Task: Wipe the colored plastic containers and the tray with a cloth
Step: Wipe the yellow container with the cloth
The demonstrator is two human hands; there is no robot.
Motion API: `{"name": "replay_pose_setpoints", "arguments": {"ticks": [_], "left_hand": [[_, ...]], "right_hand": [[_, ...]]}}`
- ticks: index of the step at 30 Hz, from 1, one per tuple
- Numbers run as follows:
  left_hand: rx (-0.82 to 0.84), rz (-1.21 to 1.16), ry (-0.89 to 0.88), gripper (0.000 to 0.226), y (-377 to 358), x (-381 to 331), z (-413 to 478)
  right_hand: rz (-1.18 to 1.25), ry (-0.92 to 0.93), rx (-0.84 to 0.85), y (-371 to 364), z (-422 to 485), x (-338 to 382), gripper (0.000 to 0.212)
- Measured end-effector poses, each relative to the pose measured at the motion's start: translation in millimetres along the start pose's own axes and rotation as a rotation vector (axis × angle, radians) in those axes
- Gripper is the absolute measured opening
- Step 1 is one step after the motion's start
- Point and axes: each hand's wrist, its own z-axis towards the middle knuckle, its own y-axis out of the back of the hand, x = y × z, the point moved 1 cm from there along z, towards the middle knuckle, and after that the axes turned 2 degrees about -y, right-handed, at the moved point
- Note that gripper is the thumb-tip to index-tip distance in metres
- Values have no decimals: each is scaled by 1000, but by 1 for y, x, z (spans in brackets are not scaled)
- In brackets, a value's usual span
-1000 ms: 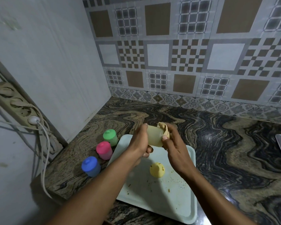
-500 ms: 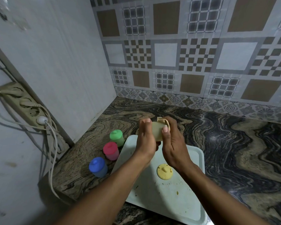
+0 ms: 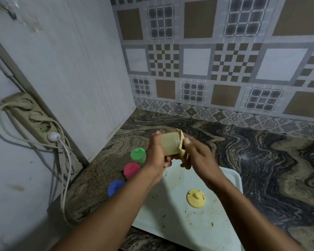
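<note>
My left hand (image 3: 157,154) grips a pale yellow container (image 3: 170,144), held on its side above the far end of the tray. My right hand (image 3: 198,156) pinches a beige cloth (image 3: 182,146) against the container's open end. The container's yellow lid (image 3: 196,198) lies on the pale, crumb-speckled tray (image 3: 172,216). Left of the tray on the counter stand three lidded containers in a row: green (image 3: 138,155), pink (image 3: 131,170) and blue (image 3: 115,187), the blue one partly behind my left forearm.
The marbled stone counter (image 3: 261,156) meets a white wall on the left and patterned tiles at the back. A power strip (image 3: 31,116) with a white plug and hanging cables is fixed to the left wall, near the counter's left edge.
The view has shifted down and left. My hands stay together on the container, and the cloth has turned slightly around its open end.
</note>
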Motion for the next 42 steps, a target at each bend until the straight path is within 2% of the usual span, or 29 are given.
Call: {"name": "replay_pose_setpoints", "arguments": {"ticks": [2, 5, 8, 10, 11, 13, 15, 17, 18, 19, 21, 22, 23, 24, 25, 28, 30, 32, 33, 36, 37, 38, 39, 41, 42], "left_hand": [[76, -79, 149, 53, 2, -8, 0], [106, -83, 285, 53, 4, -11, 1], [21, 33, 225, 52, 3, -12, 4], [8, 147, 69, 53, 2, -14, 7], [1, 239, -80, 54, 3, -14, 10], [20, 454, -485, 49, 9, -15, 16], [99, 577, -787, 42, 18, -12, 25], [171, 646, -905, 42, 24, -7, 35], [210, 637, -877, 44, 27, -3, 39], [246, 594, -776, 50, 29, -1, 42], [267, 445, -401, 76, 33, -3, 45], [245, 443, -209, 90, 33, -5, 46], [226, 500, -89, 98, 33, -8, 45], [202, 600, -68, 96, 30, -9, 44], [155, 709, -152, 89, 30, -8, 42], [112, 888, -687, 78, 38, -4, 41], [224, 967, -881, 69, 53, 3, 50], [277, 977, -835, 68, 65, 9, 56], [262, 916, -740, 70, 66, 9, 55], [210, 659, -263, 86, 54, 6, 50], [176, 694, -262, 82, 50, 6, 49], [129, 787, -409, 73, 52, 6, 47], [96, 891, -639, 66, 55, 5, 45], [196, 1038, -1001, 57, 68, 5, 48], [263, 1087, -1088, 56, 77, 7, 55]], "right_hand": [[-240, 171, -90, -5, 3, 1, 29], [-458, 313, -185, -16, 9, 1, 44], [-520, 429, -295, -30, 14, 1, 51], [-496, 470, -396, -38, 18, 1, 48], [-472, 466, -441, -40, 20, 2, 46], [-408, 431, -491, -42, 26, 3, 44], [-311, 384, -464, -44, 30, 2, 41], [-191, 305, -427, -48, 32, 0, 40], [-136, 251, -418, -50, 33, -2, 41], [-100, 205, -421, -52, 32, -3, 42], [-128, 187, -455, -55, 32, -5, 45], [-190, 217, -475, -55, 32, -7, 44], [-254, 250, -481, -55, 33, -9, 43], [-304, 274, -477, -55, 35, -11, 42], [-324, 274, -471, -56, 36, -13, 42], [-194, 140, -438, -60, 39, -14, 46], [-64, -14, -372, -64, 41, -17, 52], [-16, -118, -336, -66, 40, -21, 55], [-16, -122, -347, -69, 38, -21, 54], [-120, -19, -387, -75, 38, -23, 49], [-135, 5, -378, -76, 39, -22, 49], [-122, -12, -370, -78, 41, -23, 50], [-70, -79, -359, -78, 43, -23, 53], [52, -322, -276, -79, 45, -18, 57], [83, -456, -203, -80, 44, -16, 59]]}}
